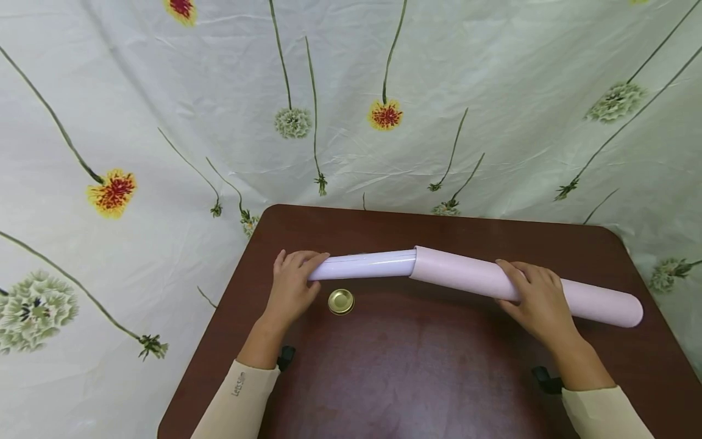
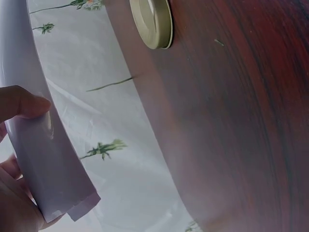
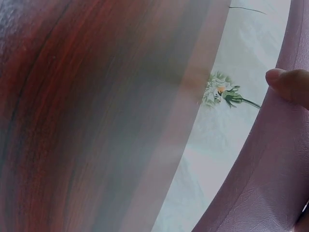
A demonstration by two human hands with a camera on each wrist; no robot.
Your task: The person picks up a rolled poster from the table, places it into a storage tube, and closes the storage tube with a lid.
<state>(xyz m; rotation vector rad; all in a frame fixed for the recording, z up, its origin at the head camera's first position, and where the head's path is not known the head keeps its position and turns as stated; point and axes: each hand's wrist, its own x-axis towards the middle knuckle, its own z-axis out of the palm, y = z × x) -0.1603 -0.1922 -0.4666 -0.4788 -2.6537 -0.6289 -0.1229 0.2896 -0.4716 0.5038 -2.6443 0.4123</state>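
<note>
A glossy white rolled sheet (image 1: 367, 266) sticks out of the left end of a pale pink tube (image 1: 460, 273). My left hand (image 1: 293, 283) grips the roll near its outer end, the thumb (image 2: 34, 106) lying across it in the left wrist view. Around the tube's middle, my right hand (image 1: 540, 302) holds on, its thumb (image 3: 289, 86) pressed to the pink surface in the right wrist view. How far the roll reaches inside the tube is hidden. A round gold lid (image 1: 341, 301) lies on the table just below the roll.
The dark reddish-brown table (image 1: 406, 366) has rounded far corners. Behind it and at its left hangs a pale flowered cloth (image 1: 351, 158). Black straps or mounts (image 1: 545, 379) show by both wrists.
</note>
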